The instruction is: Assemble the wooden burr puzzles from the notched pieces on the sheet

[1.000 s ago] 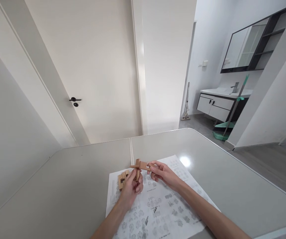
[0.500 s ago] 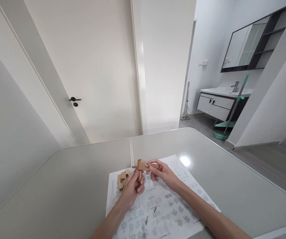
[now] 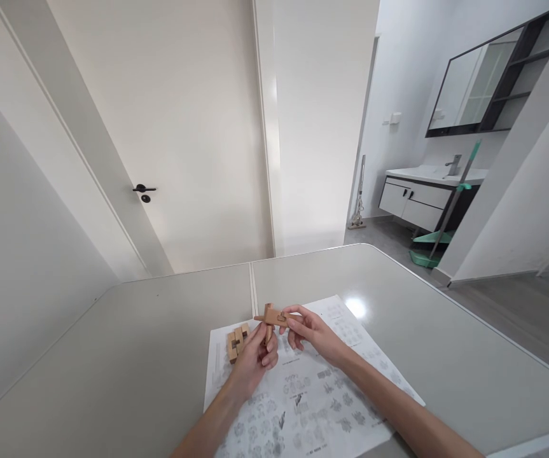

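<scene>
My left hand (image 3: pixel 255 356) is closed around the lower part of several crossed wooden puzzle pieces (image 3: pixel 273 316), raised a little above a printed sheet (image 3: pixel 298 407). On their right side, my right hand (image 3: pixel 310 332) pinches the end of the horizontal notched piece between thumb and fingers. A small notch shows near my right fingertips. Just left of my left hand, more notched wooden pieces (image 3: pixel 237 341) lie side by side on the sheet. My fingers hide part of the joint where the held pieces cross.
The sheet carries grey line drawings and lies on a grey table (image 3: pixel 159 356) with a seam down its middle. Beyond stand a white door (image 3: pixel 198 127), a washbasin cabinet (image 3: pixel 415 200), a mop (image 3: pixel 360 197) and a green dustpan (image 3: pixel 424 257).
My right fingers have shifted slightly on the horizontal piece, and its notch shows more clearly. My left hand keeps its grip. The view has moved very slightly.
</scene>
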`<state>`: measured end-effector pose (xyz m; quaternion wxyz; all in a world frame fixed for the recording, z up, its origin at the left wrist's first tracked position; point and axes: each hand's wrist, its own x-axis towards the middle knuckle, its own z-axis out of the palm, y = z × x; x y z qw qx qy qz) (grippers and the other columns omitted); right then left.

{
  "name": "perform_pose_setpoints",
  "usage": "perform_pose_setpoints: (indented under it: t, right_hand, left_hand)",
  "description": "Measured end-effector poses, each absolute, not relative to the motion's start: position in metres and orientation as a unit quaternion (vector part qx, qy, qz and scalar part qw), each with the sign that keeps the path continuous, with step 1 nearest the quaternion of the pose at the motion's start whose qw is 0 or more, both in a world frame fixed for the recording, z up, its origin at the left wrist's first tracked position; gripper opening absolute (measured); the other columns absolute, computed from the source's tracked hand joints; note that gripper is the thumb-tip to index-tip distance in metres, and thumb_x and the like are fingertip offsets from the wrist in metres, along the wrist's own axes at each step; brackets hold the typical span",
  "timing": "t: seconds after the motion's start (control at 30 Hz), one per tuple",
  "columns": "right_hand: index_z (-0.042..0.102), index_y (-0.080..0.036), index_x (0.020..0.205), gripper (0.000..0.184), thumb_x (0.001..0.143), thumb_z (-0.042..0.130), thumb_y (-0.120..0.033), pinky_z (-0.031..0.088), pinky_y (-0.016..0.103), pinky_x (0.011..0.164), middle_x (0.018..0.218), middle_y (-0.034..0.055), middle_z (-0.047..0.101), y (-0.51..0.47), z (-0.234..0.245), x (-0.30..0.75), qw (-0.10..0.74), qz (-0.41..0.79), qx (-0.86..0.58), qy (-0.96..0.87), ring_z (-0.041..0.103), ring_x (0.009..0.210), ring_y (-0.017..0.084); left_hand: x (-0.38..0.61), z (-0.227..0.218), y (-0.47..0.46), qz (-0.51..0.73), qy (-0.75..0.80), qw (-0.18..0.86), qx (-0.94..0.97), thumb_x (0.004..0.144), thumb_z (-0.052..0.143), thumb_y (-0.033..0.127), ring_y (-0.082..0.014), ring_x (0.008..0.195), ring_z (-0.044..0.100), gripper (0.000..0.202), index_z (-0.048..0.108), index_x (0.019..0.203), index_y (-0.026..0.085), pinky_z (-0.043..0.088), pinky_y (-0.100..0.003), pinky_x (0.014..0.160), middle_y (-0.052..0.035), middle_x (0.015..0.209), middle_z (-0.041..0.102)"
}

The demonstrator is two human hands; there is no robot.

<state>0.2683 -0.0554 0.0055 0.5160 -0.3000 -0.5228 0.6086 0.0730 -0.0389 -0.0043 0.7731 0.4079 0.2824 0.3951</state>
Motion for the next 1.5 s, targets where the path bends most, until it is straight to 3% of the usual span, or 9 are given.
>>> perform_pose_setpoints:
  t: [0.33, 0.6, 0.73, 0.93, 1.5]
  right_hand:
    - [0.056, -0.023, 0.109, 0.045, 0.093, 0.061, -0.065, 0.041, 0.028, 0.055, 0.078, -0.0027, 0.062, -0.054, 0.001, 0.266, 0.495, 0.571, -0.330, -0.567, 0.054, 0.055, 0.012]
    - [0.054, -0.024, 0.111, 0.047, 0.092, 0.063, -0.066, 0.036, 0.027, 0.053, 0.078, -0.0029, 0.063, -0.049, -0.005, 0.266, 0.540, 0.550, -0.342, -0.538, 0.047, 0.052, 0.011]
    - [0.052, -0.025, 0.102, 0.047, 0.089, 0.064, -0.068, 0.035, 0.027, 0.052, 0.079, -0.0027, 0.063, -0.051, -0.002, 0.267, 0.540, 0.548, -0.345, -0.537, 0.045, 0.050, 0.010]
    - [0.047, -0.026, 0.096, 0.049, 0.086, 0.067, -0.069, 0.029, 0.025, 0.050, 0.076, -0.0052, 0.063, -0.053, -0.002, 0.264, 0.521, 0.572, -0.332, -0.539, 0.040, 0.046, 0.008]
    - [0.053, -0.026, 0.097, 0.044, 0.087, 0.069, -0.066, 0.027, 0.026, 0.053, 0.072, -0.0053, 0.060, -0.059, 0.012, 0.274, 0.472, 0.617, -0.300, -0.553, 0.032, 0.048, 0.008]
  left_hand:
    - [0.080, -0.002, -0.049, 0.357, 0.299, 0.745, 0.478, 0.093, 0.061, 0.062, -0.0052, 0.040, 0.033, 0.044, 0.055, 0.094, 0.019, 0.031, -0.021, 0.043, 0.0064, 0.063, 0.047]
    - [0.077, -0.001, -0.047, 0.358, 0.281, 0.771, 0.445, 0.092, 0.069, 0.051, -0.0038, 0.044, 0.031, 0.035, 0.053, 0.104, 0.022, 0.031, -0.019, 0.046, 0.0077, 0.070, 0.044]
    - [0.075, -0.005, -0.044, 0.361, 0.278, 0.776, 0.436, 0.092, 0.072, 0.050, -0.0026, 0.046, 0.029, 0.036, 0.051, 0.092, 0.020, 0.029, -0.018, 0.046, 0.0073, 0.071, 0.041]
    - [0.069, -0.005, -0.041, 0.319, 0.296, 0.792, 0.428, 0.087, 0.075, 0.055, -0.0009, 0.042, 0.013, 0.044, 0.049, 0.091, 0.020, 0.009, -0.018, 0.042, 0.0102, 0.065, 0.036]
    - [0.068, -0.006, -0.040, 0.319, 0.289, 0.800, 0.419, 0.084, 0.080, 0.055, -0.0020, 0.045, 0.011, 0.048, 0.047, 0.084, 0.019, 0.011, -0.019, 0.043, 0.0107, 0.063, 0.029]
